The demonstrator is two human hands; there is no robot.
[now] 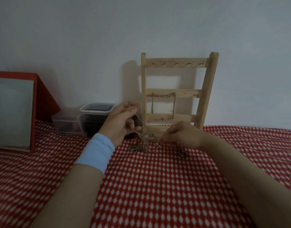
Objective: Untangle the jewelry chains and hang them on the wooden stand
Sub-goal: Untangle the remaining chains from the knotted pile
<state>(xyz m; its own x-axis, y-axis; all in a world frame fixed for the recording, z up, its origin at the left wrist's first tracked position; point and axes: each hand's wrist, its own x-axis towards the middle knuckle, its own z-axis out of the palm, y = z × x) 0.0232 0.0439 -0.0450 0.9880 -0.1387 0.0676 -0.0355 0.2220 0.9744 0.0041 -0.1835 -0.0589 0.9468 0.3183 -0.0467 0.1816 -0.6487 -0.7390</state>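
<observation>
The tangle of silver chains point(147, 143) lies on the desk's red-and-white patterned cloth point(158, 186), just in front of the foot of the wooden stand point(207, 89), with a leaf-shaped pendant point(135, 148) resting flat at its left edge. The links look fine and very light, limp as thread, and likely to slip and snag on one another. A hard tug would probably tighten the knot or strain a link, so the safer hold is on a free strand or the clasp end, easing loops apart.

The left hand point(121, 120), with a pale blue band at the wrist, has its fingers curled round one strand lifted clear of the heap. The right hand point(181, 135) pinches the right side of the knot low against the cloth.

A gold chain point(163, 95) already hangs from the stand's middle rail. A small ring-like piece point(182, 153) sits near the right wrist, and lidded plastic containers point(97, 109) stand to the left.
</observation>
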